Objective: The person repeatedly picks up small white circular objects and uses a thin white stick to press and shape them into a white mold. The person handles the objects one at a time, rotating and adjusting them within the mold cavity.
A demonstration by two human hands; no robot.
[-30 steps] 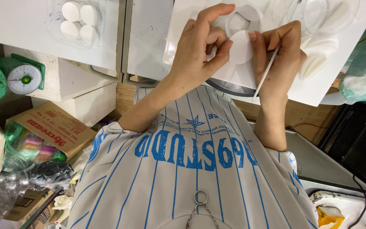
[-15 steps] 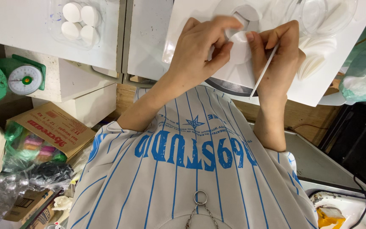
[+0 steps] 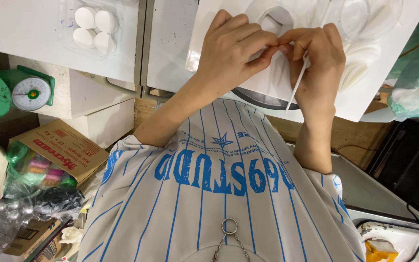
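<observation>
Both hands meet over the white board [image 3: 364,104]. My left hand [image 3: 233,53] pinches a small white piece [image 3: 273,24]; right hand [image 3: 316,58] grips a thin white stick [image 3: 297,87].

Brown cardboard box [image 3: 59,150], red print, lower left

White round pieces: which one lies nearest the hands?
The white round piece on the white board, just above the left hand and right hand; the four others sit in the clear tray far left.

The thin white plastic stick [image 3: 297,87] is long and straight. It leans a little, top toward 1 o'clock, bottom toward 7 o'clock. The small flat white piece [image 3: 270,73] (mostly hidden by fingers) sits at its 10 o'clock side.
</observation>
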